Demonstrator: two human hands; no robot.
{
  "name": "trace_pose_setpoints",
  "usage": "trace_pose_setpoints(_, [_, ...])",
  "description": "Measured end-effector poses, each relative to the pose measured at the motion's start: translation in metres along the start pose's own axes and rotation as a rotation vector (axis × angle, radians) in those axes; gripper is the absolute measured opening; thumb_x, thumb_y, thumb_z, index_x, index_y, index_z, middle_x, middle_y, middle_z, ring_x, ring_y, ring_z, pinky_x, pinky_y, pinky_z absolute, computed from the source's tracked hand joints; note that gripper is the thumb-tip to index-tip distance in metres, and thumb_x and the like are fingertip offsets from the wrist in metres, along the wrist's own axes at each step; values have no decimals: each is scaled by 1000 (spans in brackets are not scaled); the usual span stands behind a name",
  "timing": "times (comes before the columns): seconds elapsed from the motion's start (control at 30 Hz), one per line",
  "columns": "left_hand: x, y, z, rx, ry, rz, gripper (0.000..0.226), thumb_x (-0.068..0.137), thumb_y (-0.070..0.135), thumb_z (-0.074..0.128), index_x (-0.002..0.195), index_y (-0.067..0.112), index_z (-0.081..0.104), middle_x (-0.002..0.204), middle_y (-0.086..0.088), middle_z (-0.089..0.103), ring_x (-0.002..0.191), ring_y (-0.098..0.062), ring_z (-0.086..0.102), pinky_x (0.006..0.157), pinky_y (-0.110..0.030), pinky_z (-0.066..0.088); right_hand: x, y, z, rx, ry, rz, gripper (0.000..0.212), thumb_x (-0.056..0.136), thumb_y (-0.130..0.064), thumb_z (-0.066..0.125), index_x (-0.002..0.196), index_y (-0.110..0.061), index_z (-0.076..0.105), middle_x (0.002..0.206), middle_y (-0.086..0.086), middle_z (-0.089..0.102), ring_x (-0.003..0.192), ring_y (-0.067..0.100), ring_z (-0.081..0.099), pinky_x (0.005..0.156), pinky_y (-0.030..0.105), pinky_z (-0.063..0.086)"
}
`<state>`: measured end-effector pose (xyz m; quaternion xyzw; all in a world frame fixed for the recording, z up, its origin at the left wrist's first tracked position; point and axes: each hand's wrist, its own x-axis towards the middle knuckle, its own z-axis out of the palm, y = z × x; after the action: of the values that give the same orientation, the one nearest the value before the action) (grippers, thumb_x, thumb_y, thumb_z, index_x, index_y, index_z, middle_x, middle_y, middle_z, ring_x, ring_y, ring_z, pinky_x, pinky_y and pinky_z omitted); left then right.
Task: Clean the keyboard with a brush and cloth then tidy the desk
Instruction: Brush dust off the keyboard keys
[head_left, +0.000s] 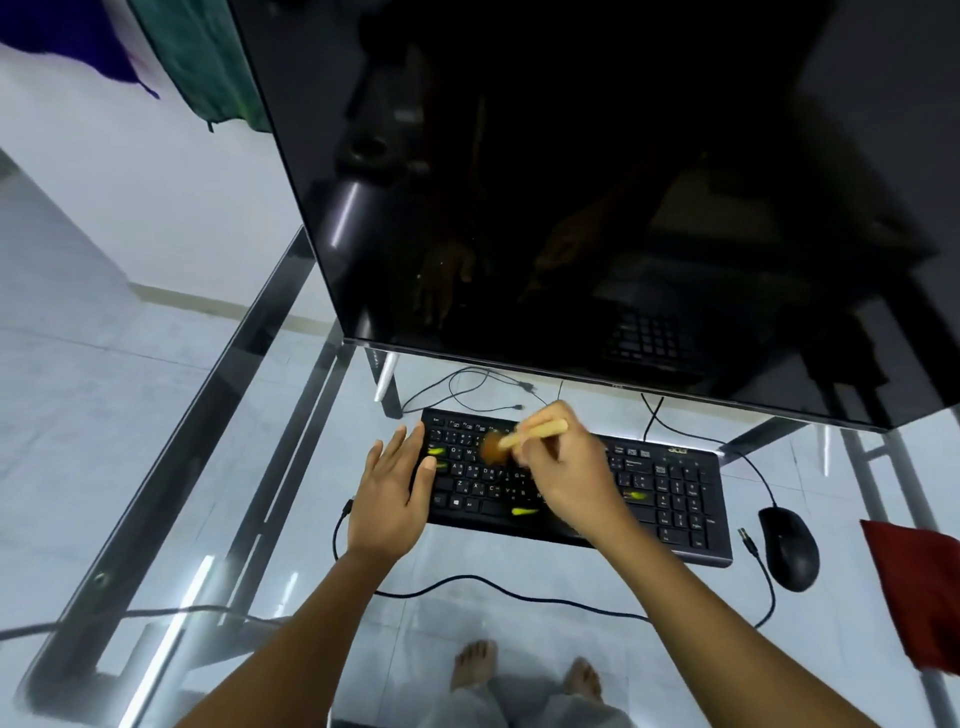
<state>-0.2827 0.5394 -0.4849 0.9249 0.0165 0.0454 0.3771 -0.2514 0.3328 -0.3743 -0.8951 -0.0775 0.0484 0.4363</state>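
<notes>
Right hand (566, 467), grip closed round the handle of the brush (532, 434); bristles point left over the upper letter rows of the keyboard (675, 499), handle lying along them. Left hand (389, 493), fingers straight, rests on its left end.

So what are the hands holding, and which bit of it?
The right hand grips a brush by its pale handle. The left hand holds nothing; it rests flat on the keyboard.

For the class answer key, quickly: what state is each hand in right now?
Left hand: open, fingers straight, on the left end of the keyboard.
Right hand: closed around the brush.
</notes>
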Motion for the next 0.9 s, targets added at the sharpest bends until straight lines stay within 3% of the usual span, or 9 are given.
trace_pose_setpoints(0.1, [0,-1,0,-11,15,-6,57,100,48,17,149,23,32,150,5,39,144,-4,20,121,-31,8,0,0,12,-133,-223,3,8,96,-11,53,90,-13,57,85,-2,70,69,-3,64,61,16,49])
trace_pose_setpoints(0.17, [0,-2,0,-24,14,-4,55,101,46,17,149,24,33,151,7,39,144,-2,19,121,-31,9,5,-2,12,-173,30,2,9,96,-12,53,88,-14,54,87,-5,62,69,-3,57,58,13,38])
trace_pose_setpoints(0.23, [0,-3,1,-32,25,-8,55,101,45,17,148,23,34,151,8,39,144,-1,19,121,-32,10,3,-4,14,-91,87,-33,10,95,-10,53,86,-15,55,87,-2,65,73,5,61,64,19,47])
trace_pose_setpoints(0.33, [0,-4,1,-42,34,-10,54,101,44,19,147,21,36,150,6,40,144,-1,20,121,-30,9,-5,-9,28,-41,-200,-22,11,94,-12,57,85,-18,58,78,2,73,71,13,70,71,34,59])
trace_pose_setpoints(0.5, [0,-2,-1,-59,46,-9,55,101,44,19,146,20,38,148,12,37,142,5,17,120,-24,7,-1,-9,23,82,114,49,11,95,-10,55,84,-12,56,76,0,69,71,17,68,66,30,56])
trace_pose_setpoints(0.6, [0,-1,-1,-58,63,-6,54,101,42,20,145,19,40,144,17,34,140,9,15,119,-21,5,-9,-13,33,101,-221,88,9,95,-9,56,86,-12,58,71,3,73,68,14,70,70,36,59])
trace_pose_setpoints(0.77, [0,-3,0,-78,33,-49,54,101,45,19,146,23,37,150,5,40,144,-3,20,121,-31,10,-3,0,18,148,135,97,15,95,-11,56,86,-22,59,81,2,71,73,14,68,69,33,57])
trace_pose_setpoints(0.87, [0,-1,-2,-71,42,-44,53,100,44,21,146,24,37,149,5,41,143,0,20,121,-27,9,-9,-3,23,124,-232,134,10,95,-7,56,89,-12,61,78,7,73,70,18,70,71,40,60])
trace_pose_setpoints(0.9, [0,1,-3,-77,51,-45,53,100,45,22,146,24,37,149,6,40,142,5,17,120,-25,8,-8,1,23,101,-221,140,10,95,-9,57,88,-15,61,79,5,73,71,17,70,72,41,60])
